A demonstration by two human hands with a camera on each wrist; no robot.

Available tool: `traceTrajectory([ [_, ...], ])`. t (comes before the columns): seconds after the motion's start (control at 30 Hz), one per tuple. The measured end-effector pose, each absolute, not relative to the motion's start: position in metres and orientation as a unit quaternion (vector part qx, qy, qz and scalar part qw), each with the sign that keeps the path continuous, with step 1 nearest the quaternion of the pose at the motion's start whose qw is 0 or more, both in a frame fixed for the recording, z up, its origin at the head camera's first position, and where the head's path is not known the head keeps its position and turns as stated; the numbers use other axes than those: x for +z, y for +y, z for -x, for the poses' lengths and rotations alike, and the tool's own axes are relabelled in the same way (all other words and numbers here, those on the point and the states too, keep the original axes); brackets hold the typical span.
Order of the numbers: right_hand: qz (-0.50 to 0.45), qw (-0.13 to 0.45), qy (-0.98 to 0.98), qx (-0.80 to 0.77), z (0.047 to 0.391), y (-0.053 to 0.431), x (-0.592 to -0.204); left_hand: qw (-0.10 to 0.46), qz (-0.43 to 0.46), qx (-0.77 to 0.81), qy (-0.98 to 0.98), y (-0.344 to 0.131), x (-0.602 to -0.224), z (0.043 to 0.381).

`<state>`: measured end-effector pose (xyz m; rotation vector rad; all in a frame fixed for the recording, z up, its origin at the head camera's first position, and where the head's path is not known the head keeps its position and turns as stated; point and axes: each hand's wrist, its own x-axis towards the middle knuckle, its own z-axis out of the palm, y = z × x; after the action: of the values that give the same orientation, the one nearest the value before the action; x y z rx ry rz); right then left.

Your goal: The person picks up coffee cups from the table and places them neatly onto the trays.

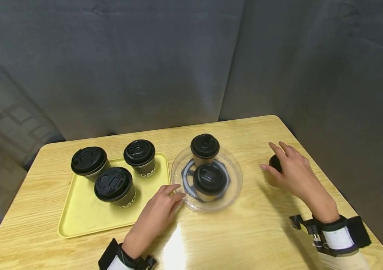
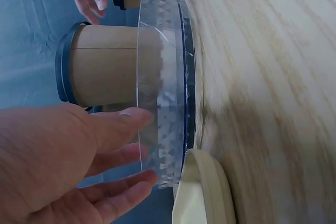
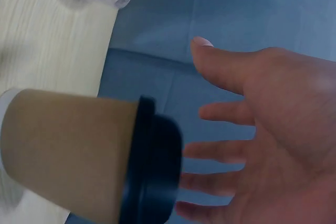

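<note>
My left hand [image 1: 156,213] reaches to the near left edge of a round clear plastic tray [image 1: 233,187], its thumb and fingertips [image 2: 142,116] right at the rim, fingers loosely spread. Two brown paper cups with black lids stand in that tray, a back cup [image 1: 205,146] and a front cup [image 1: 210,178]. Over at the right, my right hand [image 1: 294,172] hovers with fingers spread over a single lidded cup [image 3: 73,153]. In the right wrist view its fingers extend beside the black lid [image 3: 155,166]; in the head view the hand hides most of this cup.
A yellow rectangular tray [image 1: 87,221] lies at left, holding three black-lidded cups: a back-left cup [image 1: 90,161], a front cup [image 1: 115,185] and a right cup [image 1: 140,155]. Its right edge lies close to the round tray. Grey cloth [image 1: 144,67] hangs behind the wooden table [image 1: 245,232].
</note>
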<state>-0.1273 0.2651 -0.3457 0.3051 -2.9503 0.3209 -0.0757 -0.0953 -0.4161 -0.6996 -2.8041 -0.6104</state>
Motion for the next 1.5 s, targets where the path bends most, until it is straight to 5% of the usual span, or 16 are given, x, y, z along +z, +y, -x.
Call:
traceTrajectory([
  [1.0, -0.083, 0.047, -0.988, 0.123, 0.118, 0.289, -0.363, 0.064, 0.190, -0.262, -0.944, -0.093, -0.416, 0.092],
  [1.5, -0.115, 0.124, -0.978, 0.123, 0.113, 0.287, -0.364, 0.087, 0.174, -0.283, -0.939, -0.096, -0.421, 0.110],
])
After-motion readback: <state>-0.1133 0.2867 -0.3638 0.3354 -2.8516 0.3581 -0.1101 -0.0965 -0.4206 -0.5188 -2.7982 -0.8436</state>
